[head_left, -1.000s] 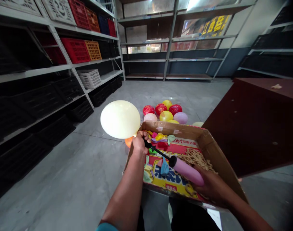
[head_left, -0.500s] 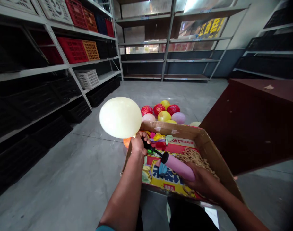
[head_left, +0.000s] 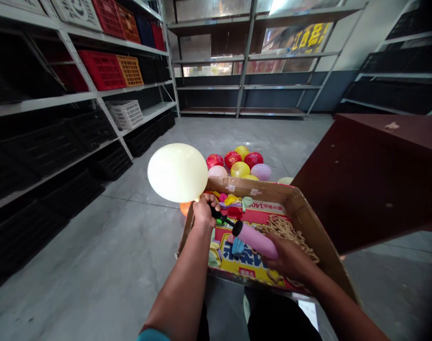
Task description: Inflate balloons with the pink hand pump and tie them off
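Note:
A pale yellow inflated balloon [head_left: 177,172] sits on the nozzle of a hand pump [head_left: 254,239] with a pink barrel and black rod. My left hand [head_left: 203,210] is closed round the balloon's neck and the pump's nozzle. My right hand [head_left: 290,260] is wrapped round the rear of the pink barrel. Both hands hover over an open cardboard box [head_left: 304,220] that holds several limp coloured balloons [head_left: 237,201] and a heap of tan rubber bands [head_left: 285,229].
Several inflated red, yellow and pink balloons [head_left: 239,166] lie on the grey floor beyond the box. A dark brown table [head_left: 375,175] stands on the right. Metal shelves with red, orange and white baskets [head_left: 105,71] and black crates line the left wall.
My right hand has pushed the pink barrel forward along the rod toward my left hand. The balloon looks slightly fuller.

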The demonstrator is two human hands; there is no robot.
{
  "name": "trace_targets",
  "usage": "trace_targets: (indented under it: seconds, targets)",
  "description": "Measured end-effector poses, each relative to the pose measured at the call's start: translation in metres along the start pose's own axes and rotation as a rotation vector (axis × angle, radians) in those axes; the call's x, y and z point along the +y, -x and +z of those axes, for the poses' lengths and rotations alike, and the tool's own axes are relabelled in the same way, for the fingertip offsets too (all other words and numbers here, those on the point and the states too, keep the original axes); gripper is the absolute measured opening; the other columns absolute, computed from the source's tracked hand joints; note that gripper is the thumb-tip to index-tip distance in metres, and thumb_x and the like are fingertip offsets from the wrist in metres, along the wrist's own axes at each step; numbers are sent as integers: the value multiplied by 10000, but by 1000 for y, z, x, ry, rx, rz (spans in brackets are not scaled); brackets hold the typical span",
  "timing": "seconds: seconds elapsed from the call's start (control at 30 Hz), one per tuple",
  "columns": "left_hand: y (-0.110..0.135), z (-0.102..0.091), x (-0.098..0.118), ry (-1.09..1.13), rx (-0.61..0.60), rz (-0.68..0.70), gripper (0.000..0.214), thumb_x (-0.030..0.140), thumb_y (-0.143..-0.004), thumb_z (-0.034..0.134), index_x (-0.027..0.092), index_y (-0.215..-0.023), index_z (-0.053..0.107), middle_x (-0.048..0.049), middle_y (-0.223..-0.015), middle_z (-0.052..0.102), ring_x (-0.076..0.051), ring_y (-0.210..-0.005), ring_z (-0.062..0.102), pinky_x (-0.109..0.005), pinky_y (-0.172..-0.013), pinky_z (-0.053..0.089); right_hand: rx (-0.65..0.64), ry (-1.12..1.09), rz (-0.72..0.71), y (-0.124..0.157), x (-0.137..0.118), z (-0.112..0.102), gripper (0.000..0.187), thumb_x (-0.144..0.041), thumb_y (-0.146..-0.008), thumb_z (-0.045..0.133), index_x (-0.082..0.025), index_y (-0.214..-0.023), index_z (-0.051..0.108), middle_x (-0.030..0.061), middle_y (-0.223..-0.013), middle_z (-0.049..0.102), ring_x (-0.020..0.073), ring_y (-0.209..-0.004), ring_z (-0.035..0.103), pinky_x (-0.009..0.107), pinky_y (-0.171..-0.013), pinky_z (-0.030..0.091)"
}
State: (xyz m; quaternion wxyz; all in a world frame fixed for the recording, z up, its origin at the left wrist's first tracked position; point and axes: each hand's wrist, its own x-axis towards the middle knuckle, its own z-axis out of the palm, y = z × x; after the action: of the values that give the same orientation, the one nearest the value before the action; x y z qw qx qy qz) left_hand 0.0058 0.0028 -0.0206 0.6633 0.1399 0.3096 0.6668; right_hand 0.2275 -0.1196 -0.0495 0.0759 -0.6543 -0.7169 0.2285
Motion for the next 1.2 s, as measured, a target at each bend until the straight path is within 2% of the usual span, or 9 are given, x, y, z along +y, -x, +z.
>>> trace_targets:
  seconds: [0.23, 0.37, 0.47, 0.57, 0.7, 0.83, 1.03, 1.1, 1.2]
  targets:
    - [5, 1, -8, -67, -27, 17, 190, 92, -652, 483, 192, -594, 333, 43, -527, 383, -55, -384, 346, -184, -351, 275, -55, -109, -136, -24, -28, 4, 589, -565, -760, 585, -195, -1215, 525, 115, -1093, 662, 266, -925, 620, 307, -742, 428]
    - [5, 1, -8, -82, -10, 38, 175, 74, -643, 481, 185, -593, 355, 51, -527, 366, -49, -386, 343, -174, -352, 270, 16, -143, -179, -31, -42, 7, 778, -560, -805, 545, -207, -1450, 291, 151, -1345, 523, 322, -1142, 545, 399, -897, 420]
    - [5, -1, -9, -99, -34, 17, 185, 79, -622, 496, 182, -572, 350, 51, -521, 367, -50, -391, 336, -177, -353, 276, 41, -162, -261, -37, -53, 9, 842, -498, -793, 593, -216, -1486, 206, 146, -1432, 426, 324, -1228, 480, 426, -957, 397]
    - [8, -1, -14, -138, -65, 46, 166, 84, -605, 498, 179, -570, 367, 45, -521, 390, -57, -398, 353, -178, -359, 287, 113, -212, -340, -42, -66, 12, 744, -469, -819, 579, -243, -1460, 274, 120, -1385, 476, 276, -1187, 507, 387, -943, 411]
    - [13, 0, -20, -164, -46, 62, 166, 78, -592, 500, 178, -562, 371, 40, -515, 400, -64, -403, 364, -182, -368, 305, 190, -239, -279, -49, -79, 18, 472, -487, -892, 473, -267, -1310, 486, 79, -1172, 601, 212, -971, 590, 331, -825, 449]
    - [11, -2, -16, -197, -77, -34, 160, 71, -586, 497, 181, -574, 380, 34, -514, 419, -79, -414, 409, -197, -400, 357, 194, -220, -220, -53, -77, 23, 311, -407, -904, 465, -230, -1125, 594, 60, -1069, 624, 193, -946, 579, 301, -803, 436]
    - [-12, -14, 7, -305, 98, -15, 122, 82, -582, 445, 182, -580, 374, 42, -495, 439, -81, -414, 449, -204, -445, 439, -73, -22, -62, -47, -63, 33, 338, -387, -858, 487, -240, -1145, 588, 88, -1054, 652, 246, -928, 609, 334, -758, 442]
    - [-12, -14, 8, -368, 89, -43, 114, 88, -570, 453, 180, -592, 390, 43, -491, 453, -75, -399, 443, -173, -402, 396, -153, -24, -39, -46, -62, 39, 329, -367, -813, 547, -215, -1095, 622, 108, -975, 679, 267, -858, 630, 347, -709, 453]
    - [-3, -9, 0, -504, -10, -129, 110, 88, -550, 468, 174, -585, 408, 28, -490, 488, -67, -370, 421, -134, -325, 252, -212, -55, -28, -50, -62, 45, 348, -381, -740, 648, -185, -1028, 653, 132, -942, 691, 296, -830, 638, 363, -688, 465]
